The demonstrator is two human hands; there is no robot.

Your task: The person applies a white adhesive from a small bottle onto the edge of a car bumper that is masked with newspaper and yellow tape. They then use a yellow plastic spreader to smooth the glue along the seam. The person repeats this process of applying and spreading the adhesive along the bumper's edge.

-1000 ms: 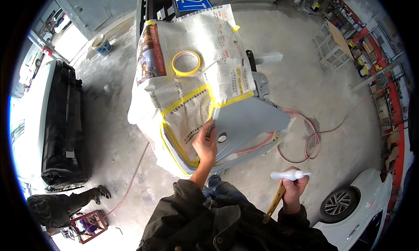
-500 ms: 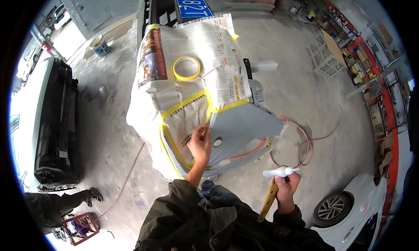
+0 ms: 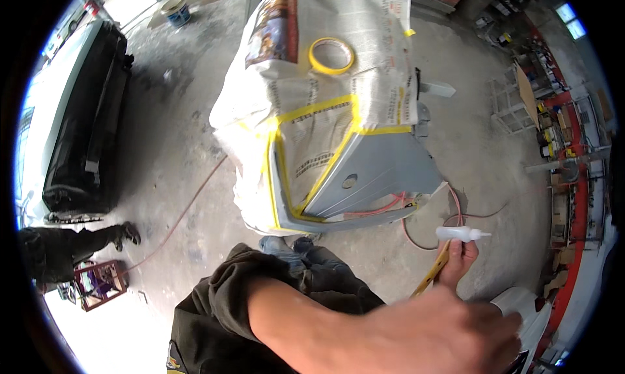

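My right hand (image 3: 461, 262) is closed around a small white squeeze bottle (image 3: 459, 233) with a thin nozzle. A long, flat yellow strip (image 3: 432, 270) is held in the same hand. My left hand (image 3: 449, 328) is stretched across my body to the lower right, smeared by motion; its fingers cannot be made out. In front of me is a grey car bumper (image 3: 374, 162), partly covered with newspaper (image 3: 332, 16) and edged with yellow masking tape (image 3: 315, 108). A roll of yellow masking tape (image 3: 314, 56) lies on the newspaper.
A dark bumper-like car part (image 3: 88, 126) is at the left. A red hose (image 3: 202, 190) crosses the floor. Another person's leg (image 3: 97, 239) shows at lower left, near a reddish metal stand (image 3: 104, 284). Loaded shelves (image 3: 561, 198) line the right wall. A bucket (image 3: 176, 13) stands far left.
My left hand has left the taped bumper edge and swung right across my body. My right hand, still holding the bottle and strip, appears farther right and higher as the view shifted.
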